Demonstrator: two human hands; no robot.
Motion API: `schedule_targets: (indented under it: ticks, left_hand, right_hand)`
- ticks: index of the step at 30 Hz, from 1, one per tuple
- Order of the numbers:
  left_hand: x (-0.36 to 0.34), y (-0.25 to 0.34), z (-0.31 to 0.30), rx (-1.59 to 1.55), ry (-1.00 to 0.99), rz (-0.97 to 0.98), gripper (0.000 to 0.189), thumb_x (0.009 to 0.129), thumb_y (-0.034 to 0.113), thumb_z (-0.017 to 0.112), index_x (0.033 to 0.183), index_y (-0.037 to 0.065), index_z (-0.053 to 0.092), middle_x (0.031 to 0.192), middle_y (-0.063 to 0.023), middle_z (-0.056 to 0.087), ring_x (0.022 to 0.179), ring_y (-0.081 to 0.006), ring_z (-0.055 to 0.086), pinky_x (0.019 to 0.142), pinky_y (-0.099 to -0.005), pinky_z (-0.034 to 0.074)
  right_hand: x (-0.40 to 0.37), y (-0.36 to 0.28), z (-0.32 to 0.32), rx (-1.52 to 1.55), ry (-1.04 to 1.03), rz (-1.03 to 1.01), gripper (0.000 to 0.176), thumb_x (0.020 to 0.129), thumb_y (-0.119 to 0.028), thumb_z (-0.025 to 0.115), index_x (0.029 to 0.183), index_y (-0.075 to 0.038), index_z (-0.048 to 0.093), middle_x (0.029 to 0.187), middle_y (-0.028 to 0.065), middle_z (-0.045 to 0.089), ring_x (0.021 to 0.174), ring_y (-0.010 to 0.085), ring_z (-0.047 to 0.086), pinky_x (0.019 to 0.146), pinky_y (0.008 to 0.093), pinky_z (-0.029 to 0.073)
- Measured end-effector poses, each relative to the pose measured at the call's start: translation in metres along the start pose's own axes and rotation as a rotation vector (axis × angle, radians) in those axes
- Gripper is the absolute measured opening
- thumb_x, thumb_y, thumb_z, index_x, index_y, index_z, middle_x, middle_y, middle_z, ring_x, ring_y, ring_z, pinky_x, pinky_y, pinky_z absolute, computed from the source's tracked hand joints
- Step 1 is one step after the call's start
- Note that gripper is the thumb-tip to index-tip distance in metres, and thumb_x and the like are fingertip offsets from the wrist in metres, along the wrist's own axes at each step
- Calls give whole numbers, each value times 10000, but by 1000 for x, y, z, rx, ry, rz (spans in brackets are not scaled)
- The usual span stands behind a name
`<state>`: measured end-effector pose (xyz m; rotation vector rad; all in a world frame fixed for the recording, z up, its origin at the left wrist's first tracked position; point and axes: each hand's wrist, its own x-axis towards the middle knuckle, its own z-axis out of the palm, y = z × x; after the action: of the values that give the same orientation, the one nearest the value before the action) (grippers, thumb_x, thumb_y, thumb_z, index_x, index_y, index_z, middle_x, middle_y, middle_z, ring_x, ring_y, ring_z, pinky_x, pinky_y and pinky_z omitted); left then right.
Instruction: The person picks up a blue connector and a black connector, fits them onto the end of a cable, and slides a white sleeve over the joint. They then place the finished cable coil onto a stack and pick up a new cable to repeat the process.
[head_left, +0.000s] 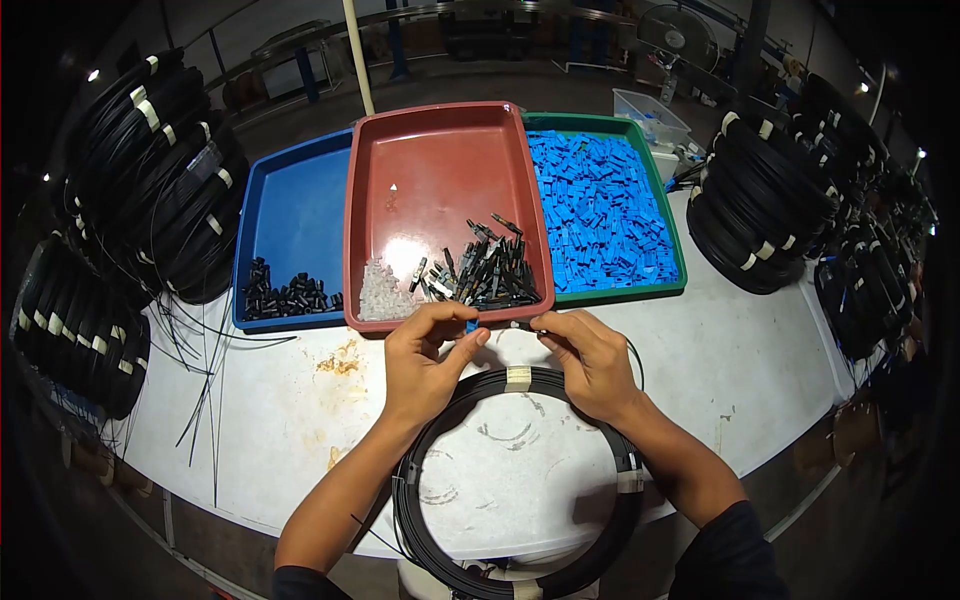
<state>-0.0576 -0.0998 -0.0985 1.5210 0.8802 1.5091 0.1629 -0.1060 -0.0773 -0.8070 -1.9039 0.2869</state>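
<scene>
My left hand (425, 362) pinches a small blue plastic piece (471, 326) between thumb and fingertips, just in front of the red tray. Facing it across a short gap, my right hand (596, 364) is closed on a black cable end (536, 328) with a pale tip. From that hand a black cable loops down toward the large coil of black cable (408, 490), which lies below both hands and is bound with pale tape. Part of the cable end is hidden by my right fingers.
A red tray (440, 108) holds black connector parts (490, 265) and clear plastic pieces (385, 292). Black caps (285, 295) lie in the blue tray (243, 240); many blue pieces (600, 215) fill the green tray (672, 225). Stacked cable coils (150, 180) flank the white table (260, 400).
</scene>
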Motion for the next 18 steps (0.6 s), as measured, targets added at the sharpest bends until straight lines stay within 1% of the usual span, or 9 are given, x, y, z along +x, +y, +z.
schedule_targets:
  ticks: [1, 3, 7, 9, 10, 12, 15, 16, 18]
  left_hand:
    - [0, 4, 0, -1, -1, -2, 315, 866, -32, 786, 1148, -17, 647, 1077, -103, 664, 861, -100, 639, 762, -227, 524]
    - [2, 15, -2, 333, -31, 141, 420, 858, -15, 792, 1260, -7, 673, 1032, -89, 691, 862, -115, 641, 790, -246, 517]
    - [1, 12, -1, 372, -75, 196, 487, 848, -17, 790, 1316, -14, 654, 1027, -84, 699, 886, -128, 651, 806, -255, 511]
    - [0, 14, 3, 268, -28, 111, 393, 853, -20, 786, 1231, -33, 678, 1021, -86, 706, 911, -131, 660, 809, -259, 518]
    - [-1, 15, 4, 268, -27, 110, 393, 853, -20, 786, 1231, -33, 678, 1021, -86, 706, 911, -131, 660, 809, -259, 518]
    - [-1, 18, 7, 169, 24, 76, 293, 856, -16, 787, 1131, -35, 689, 1019, -94, 713, 915, -130, 668, 820, -262, 525]
    - [-1, 17, 8, 119, 55, 99, 200, 861, -9, 788, 1034, -28, 690, 983, -92, 728, 907, -127, 678, 824, -263, 532]
    - [-1, 16, 6, 119, 55, 98, 200, 861, -9, 788, 1034, -28, 690, 983, -92, 728, 907, -127, 678, 824, -263, 532]
    - [0, 11, 1, 256, -43, 124, 171, 885, 5, 773, 1034, -35, 700, 959, -88, 726, 892, -123, 682, 818, -260, 533]
  right_hand:
    - [0, 0, 0, -14, 11, 17, 226, 838, 83, 650, 1049, 5, 677, 885, 159, 678, 795, 334, 653, 728, 420, 525]
    - [1, 1, 0, -27, 12, 10, 213, 838, 79, 647, 1034, 3, 683, 890, 154, 680, 805, 328, 643, 739, 415, 517]
    - [2, 0, -1, -59, 18, -18, 181, 837, 71, 643, 992, -5, 698, 918, 137, 683, 838, 314, 624, 772, 405, 497]
    - [2, 1, -1, -60, 19, -20, 183, 836, 70, 644, 994, -7, 700, 927, 134, 682, 848, 314, 624, 782, 406, 493]
    - [2, 1, -1, -60, 20, -23, 185, 836, 68, 645, 995, -9, 701, 937, 131, 681, 857, 313, 623, 792, 408, 489]
    - [2, -1, -2, -59, 15, -24, 189, 832, 69, 646, 995, -9, 702, 939, 129, 680, 858, 313, 622, 792, 408, 489]
    - [1, -1, -2, -56, 2, -22, 196, 825, 71, 648, 994, -11, 703, 938, 127, 678, 858, 313, 622, 792, 408, 489]
    - [1, -1, -2, -53, -5, -24, 200, 820, 72, 650, 994, -12, 704, 936, 127, 678, 857, 313, 622, 792, 408, 488]
    - [1, 0, -2, -53, -2, -27, 206, 816, 74, 651, 994, -13, 704, 935, 128, 678, 852, 312, 622, 788, 408, 489]
